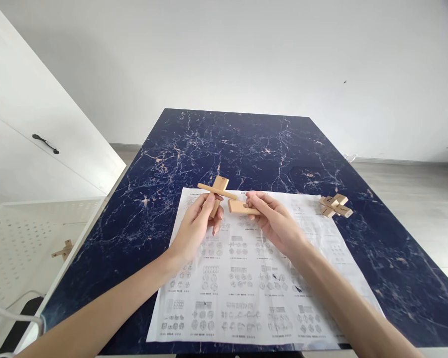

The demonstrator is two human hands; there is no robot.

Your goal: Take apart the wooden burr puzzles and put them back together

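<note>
My left hand [205, 214] is closed on two crossed wooden puzzle pieces [220, 184], one flat and marked near its top, the other a thin bar lying across it. In my right hand [272, 214] is a single flat wooden puzzle piece [239, 207] with a slot in it, gripped at its right end. Its left end comes close to the crossed pieces; whether they touch I cannot tell. Both hands are above a printed instruction sheet [242, 293] covered with small diagrams.
An assembled wooden puzzle [335, 205] with numbers on it lies by the sheet's upper right corner. The table [224, 144] has a dark blue marbled top. To the left, a white perforated basket [18, 243] holds another wooden puzzle [64, 249]. A white cabinet [33, 99] stands behind it.
</note>
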